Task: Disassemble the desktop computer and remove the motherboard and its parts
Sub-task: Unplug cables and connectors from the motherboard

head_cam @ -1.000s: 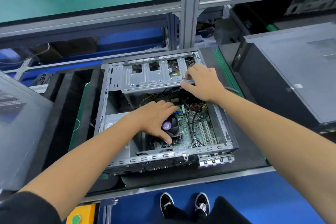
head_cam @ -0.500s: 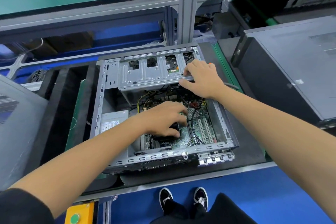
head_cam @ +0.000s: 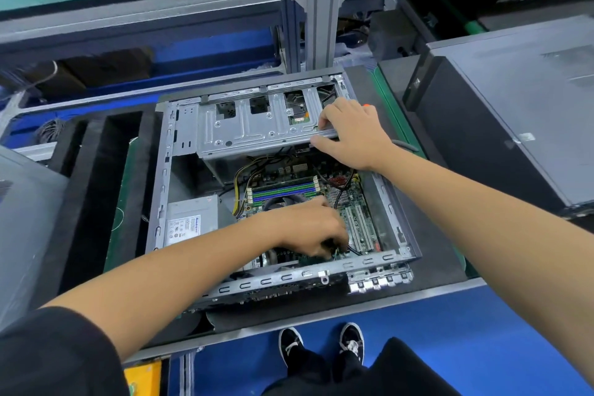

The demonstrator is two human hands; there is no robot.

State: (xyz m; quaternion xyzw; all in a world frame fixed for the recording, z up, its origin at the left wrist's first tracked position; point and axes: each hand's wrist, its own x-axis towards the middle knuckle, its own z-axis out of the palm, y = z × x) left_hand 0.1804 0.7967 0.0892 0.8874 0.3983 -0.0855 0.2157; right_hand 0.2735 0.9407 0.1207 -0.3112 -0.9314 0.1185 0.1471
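Head view shows our left hand [head_cam: 308, 228] low inside the open computer case [head_cam: 385, 202], its fingers [head_cam: 334, 243] curled down onto something small and dark at the near edge of the motherboard [head_cam: 350, 194]; it looks like a cable plug, though we cannot tell for certain what they pinch. Our right hand [head_cam: 353, 135] rests on the drive cage [head_cam: 257, 128] at the far end of the case, thumb under its front edge and fingers bent over the top, gripping it to steady the chassis.

The motherboard sits flat on the case floor, with its 4 memory slots [head_cam: 283, 186] just beyond the left hand and the power supply [head_cam: 193, 222] to the left of it.

To do this step well, we judge that we should hold the plug by its body, not by its wires, and pull it straight up from the board. The right hand should press the cage down so the case does not lift. Thin black cables [head_cam: 337, 199] run close by the knuckles and may snag.
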